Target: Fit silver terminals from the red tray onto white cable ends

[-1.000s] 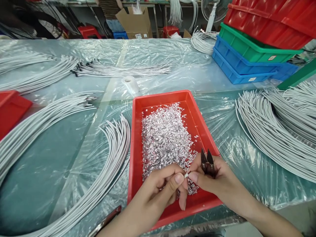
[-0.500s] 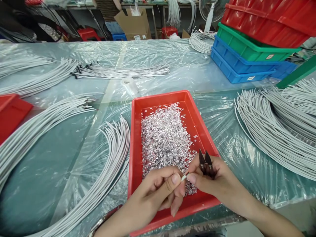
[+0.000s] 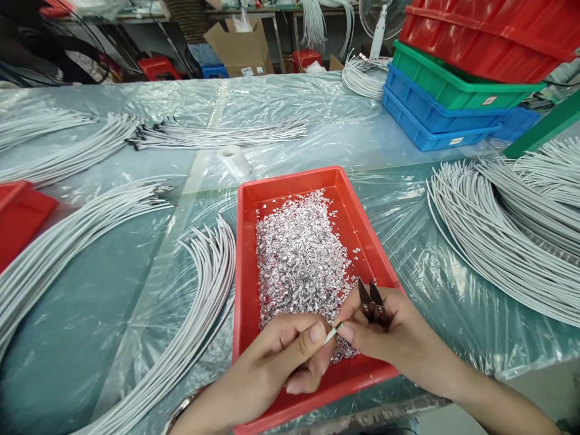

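Note:
My left hand (image 3: 287, 356) is closed, pinching a thin white cable (image 3: 331, 334) between thumb and fingers near its end. A short dark section shows at the cable's tip. My right hand (image 3: 399, 332) is closed too, with a pair of small dark snips (image 3: 371, 297) tucked in its palm, blades pointing up and apart. Its thumb and forefinger meet at the cable's dark tip. Both hands are over the near part of a red tray (image 3: 241, 254), which holds a heap of tiny silvery foil scraps (image 3: 303, 248).
Left of the tray curves a bundle of white cables (image 3: 212, 272); a larger bundle (image 3: 67, 241) lies beyond. More coiled cables (image 3: 489, 241) are at right. A clear roll (image 3: 233, 160) sits behind the tray. Stacked blue bins (image 3: 435, 115), green and red ones stand back right.
More of the white cable shows between my hands, and my left fingers have curled in closer. The snips stay in my right hand. The whole view has shifted slightly.

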The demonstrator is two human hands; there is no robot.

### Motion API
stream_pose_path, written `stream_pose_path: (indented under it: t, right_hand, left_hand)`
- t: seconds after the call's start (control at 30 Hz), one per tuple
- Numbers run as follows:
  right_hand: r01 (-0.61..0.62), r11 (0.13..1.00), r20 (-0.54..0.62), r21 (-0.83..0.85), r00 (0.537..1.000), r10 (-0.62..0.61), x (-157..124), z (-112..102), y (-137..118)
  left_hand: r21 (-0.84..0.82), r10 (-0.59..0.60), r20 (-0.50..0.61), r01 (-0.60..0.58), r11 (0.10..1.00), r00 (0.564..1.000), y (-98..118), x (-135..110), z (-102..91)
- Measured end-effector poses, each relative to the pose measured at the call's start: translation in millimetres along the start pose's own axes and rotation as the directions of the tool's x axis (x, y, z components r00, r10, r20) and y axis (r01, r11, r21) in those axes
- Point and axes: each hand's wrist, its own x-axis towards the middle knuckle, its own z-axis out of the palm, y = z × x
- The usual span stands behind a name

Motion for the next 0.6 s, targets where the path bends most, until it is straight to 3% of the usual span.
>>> stream_pose_path:
  t: [0.13, 0.23, 0.47, 0.6]
  right_hand:
    - [0.002, 0.999, -0.054, -0.045, 0.999, -0.005, 3.5, -0.6, 2.8]
    - [-0.019, 0.997, -0.046, -0.074, 0.999, 0.015, 4.8, -1.5, 4.3]
    - [0.074, 0.957, -0.196, -0.279, 0.972, -0.133, 7.6, -8.8, 5.8]
    - [0.100, 0.947, -0.215, -0.305, 0.962, -0.171, 12.5, -10.4, 6.9]
  left_hand:
    - [0.019, -0.058, 0.082, 0.057, 0.998, 0.995, -0.3, -4.1, 1.1]
    - [0.067, -0.047, 0.031, 0.045, 0.997, 0.998, 0.2, -5.8, 2.3]
    - [0.448, 0.110, -0.139, -0.037, 0.894, 0.984, -1.8, -6.2, 11.6]
    - [0.519, 0.222, -0.180, -0.099, 0.849, 0.958, -6.2, -7.0, 13.7]
